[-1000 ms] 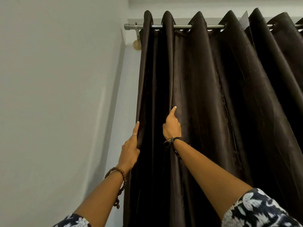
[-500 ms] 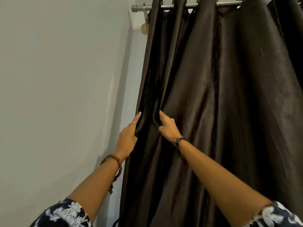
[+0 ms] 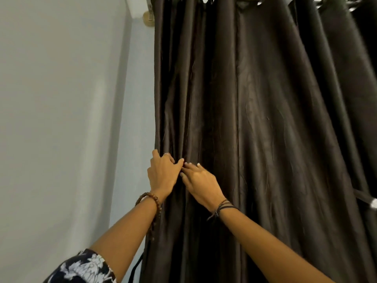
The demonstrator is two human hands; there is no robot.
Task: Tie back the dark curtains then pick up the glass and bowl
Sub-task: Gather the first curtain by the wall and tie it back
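Here, your view:
Writing: none readable.
Left hand (image 3: 163,174): fingers curled on the dark curtains' (image 3: 255,129) edge.
Right hand (image 3: 199,181): fingers pinching a fold, now touching your left; both sit lower than before.

Bare wall (image 3: 61,119) leaves room left; curtain (image 3: 265,139) blocks ahead.

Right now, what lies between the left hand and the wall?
Nothing: in the head view the left hand rests on the curtain at its left edge, and only bare wall shows beyond it.
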